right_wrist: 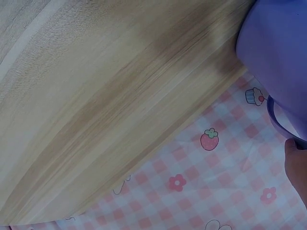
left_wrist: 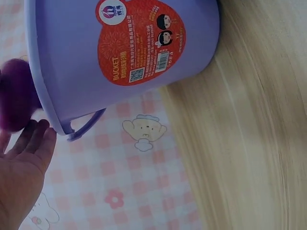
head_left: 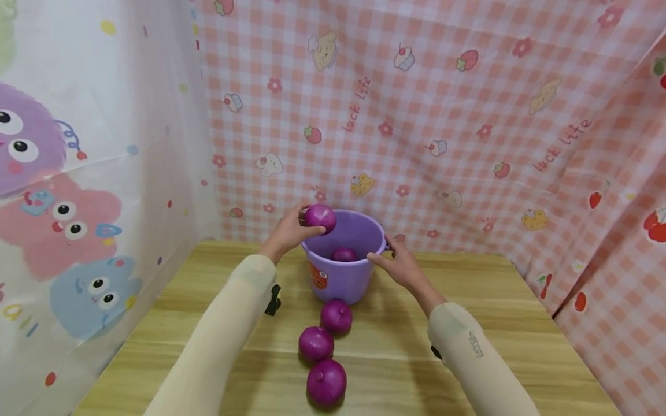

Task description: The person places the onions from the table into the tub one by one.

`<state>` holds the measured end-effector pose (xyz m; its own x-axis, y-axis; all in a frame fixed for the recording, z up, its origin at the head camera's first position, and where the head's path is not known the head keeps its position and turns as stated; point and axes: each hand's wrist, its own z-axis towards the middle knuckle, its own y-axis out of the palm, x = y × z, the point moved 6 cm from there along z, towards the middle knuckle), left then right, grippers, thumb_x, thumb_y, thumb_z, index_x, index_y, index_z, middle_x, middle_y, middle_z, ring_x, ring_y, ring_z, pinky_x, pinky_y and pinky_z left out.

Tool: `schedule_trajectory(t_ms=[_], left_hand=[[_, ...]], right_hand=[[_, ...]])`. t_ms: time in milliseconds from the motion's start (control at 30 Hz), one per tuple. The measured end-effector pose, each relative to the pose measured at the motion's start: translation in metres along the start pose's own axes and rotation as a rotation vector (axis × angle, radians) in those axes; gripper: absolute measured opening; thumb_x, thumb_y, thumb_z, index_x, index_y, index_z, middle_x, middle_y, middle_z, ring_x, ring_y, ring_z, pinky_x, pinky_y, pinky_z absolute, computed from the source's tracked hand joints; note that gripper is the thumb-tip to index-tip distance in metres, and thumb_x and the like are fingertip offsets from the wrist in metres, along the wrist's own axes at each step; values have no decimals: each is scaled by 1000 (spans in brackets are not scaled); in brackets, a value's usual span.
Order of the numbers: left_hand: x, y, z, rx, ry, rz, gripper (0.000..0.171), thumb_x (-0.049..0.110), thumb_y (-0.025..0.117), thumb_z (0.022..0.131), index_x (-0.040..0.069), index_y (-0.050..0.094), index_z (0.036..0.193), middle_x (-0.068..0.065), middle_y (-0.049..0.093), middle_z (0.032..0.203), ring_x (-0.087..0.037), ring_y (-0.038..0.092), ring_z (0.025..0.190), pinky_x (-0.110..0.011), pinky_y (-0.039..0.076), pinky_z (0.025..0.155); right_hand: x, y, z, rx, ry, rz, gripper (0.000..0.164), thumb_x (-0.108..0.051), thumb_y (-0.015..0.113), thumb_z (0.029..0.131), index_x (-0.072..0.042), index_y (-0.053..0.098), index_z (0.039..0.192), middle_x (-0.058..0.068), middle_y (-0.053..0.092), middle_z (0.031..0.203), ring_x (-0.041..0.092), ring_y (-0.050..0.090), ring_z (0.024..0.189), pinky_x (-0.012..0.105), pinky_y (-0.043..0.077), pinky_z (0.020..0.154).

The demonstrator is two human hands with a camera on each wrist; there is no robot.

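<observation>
My left hand [head_left: 291, 231] holds a red onion [head_left: 320, 218] at the left of the purple bucket's rim, thumb on the near side. That onion [left_wrist: 18, 96] looks blurred in the left wrist view, with the left fingers [left_wrist: 36, 141] below it. The purple bucket [head_left: 340, 283] stands upright on the table, and another red onion [head_left: 344, 255] lies inside it. On the bucket's right side my right hand [head_left: 400, 266] grips the rim, thumb over the near edge. In the right wrist view only part of the right hand [right_wrist: 296, 165] shows, by the bucket's handle [right_wrist: 278, 122].
Three red onions lie in front of the bucket: one near its base [head_left: 336, 316], a middle onion [head_left: 315, 344] and a nearest onion [head_left: 326, 383]. The wooden table [head_left: 468, 346] ends at a pink checked cloth [head_left: 416, 115]. A white printed cloth [head_left: 156, 144] hangs at left.
</observation>
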<state>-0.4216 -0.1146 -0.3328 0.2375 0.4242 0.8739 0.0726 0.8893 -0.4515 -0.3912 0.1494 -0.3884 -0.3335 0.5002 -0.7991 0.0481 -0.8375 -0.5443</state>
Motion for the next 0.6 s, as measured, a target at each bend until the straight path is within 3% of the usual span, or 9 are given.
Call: schedule_trajectory(t_ms=[167, 367, 600], left_hand=[[-6, -6, -1, 6, -34, 13, 85, 25, 78, 87, 10, 30, 155, -21, 48, 143, -35, 49, 129, -47, 43, 106], [-13, -18, -7, 42, -44, 43, 84, 31, 77, 88, 9, 31, 155, -20, 49, 142, -34, 48, 130, -47, 44, 105], [-21, -33, -17, 41, -64, 9, 82, 31, 74, 90, 10, 29, 155, -19, 47, 143, -35, 44, 133, -49, 40, 109]], right_hand=[[0, -1, 0, 0, 1, -5, 77, -37, 70, 93, -4, 36, 153, 22, 52, 141, 35, 45, 133, 56, 32, 112], [1, -1, 1, 4, -7, -10, 74, -34, 70, 94, -4, 36, 153, 23, 52, 141, 36, 45, 133, 57, 33, 111], [0, 0, 3, -10, -11, -22, 76, -36, 69, 94, -4, 34, 154, 23, 50, 143, 37, 44, 134, 58, 31, 112]])
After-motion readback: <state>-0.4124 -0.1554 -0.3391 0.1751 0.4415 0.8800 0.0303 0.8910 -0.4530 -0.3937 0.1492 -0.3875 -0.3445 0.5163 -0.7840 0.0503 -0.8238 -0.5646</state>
